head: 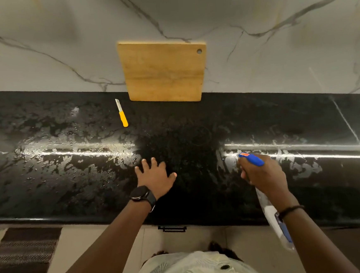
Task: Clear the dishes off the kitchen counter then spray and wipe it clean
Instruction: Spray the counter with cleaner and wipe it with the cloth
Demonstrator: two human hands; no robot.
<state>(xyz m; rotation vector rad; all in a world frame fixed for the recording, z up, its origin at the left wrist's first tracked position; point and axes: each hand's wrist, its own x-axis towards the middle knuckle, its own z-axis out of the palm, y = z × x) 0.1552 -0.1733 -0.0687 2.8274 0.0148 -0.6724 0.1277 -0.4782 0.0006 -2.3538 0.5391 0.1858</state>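
Right, head view, the only one. Step in hand looks like spraying: no dishes on the counter (49, 189), and its black top is wet w/ speckled droplets on the left and smeared streaks on the right. The centre patch in front of the person looks drier.

The right hand (264, 177) is curled round the neck of the spray bottle (269, 214), held above the counter's front-right part. Can't tell if a finger is on the trigger. The bottle's long axis runs from its base, low and near the person's body, up and away to the blue head. The nozzle tip points away and to the left, toward the dry centre.

The left hand (154, 176) is flat w/ fingers spread, palm down, holding nothing. It's over the counter near the front edge; touching or just above, can't tell.

A yellow-handled knife (122, 114) lies toward the back, blade pointing at the wall, just beside a wooden cutting board (163, 72) that leans upright against the marble wall.

Next move, I'd judge: squeeze over the dry centre, then fetch a cloth, as none is in view. The knife and maybe the board need lifting so the wipe reaches the back strip.
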